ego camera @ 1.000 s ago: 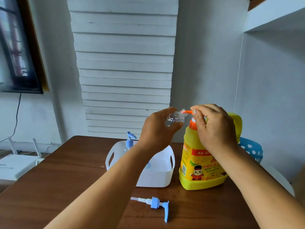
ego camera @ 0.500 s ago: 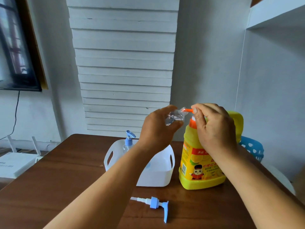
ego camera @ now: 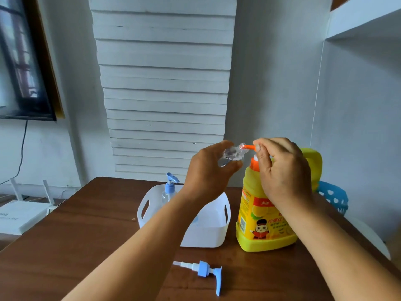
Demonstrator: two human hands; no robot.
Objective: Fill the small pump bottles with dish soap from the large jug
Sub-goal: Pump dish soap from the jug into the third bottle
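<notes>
clear plastic shows between the curled fingers of the left hand (ego camera: 208, 170), which grips a small pump bottle (ego camera: 233, 154) tipped nearly on its side, its long axis pointing right so the open neck meets the orange spout (ego camera: 249, 146) of the large yellow jug (ego camera: 267, 216) standing on the table (ego camera: 86, 235). the right hand (ego camera: 282, 170) is closed over the jug's pump head, just right of the bottle; pressing down looks like the coming move, with the neck kept under the spout

A single head-worn wide-angle camera looks forward and slightly down over the brown surface (ego camera: 91, 224), close above both forearms, facing the white slatted wall (ego camera: 165, 83) beyond.
</notes>
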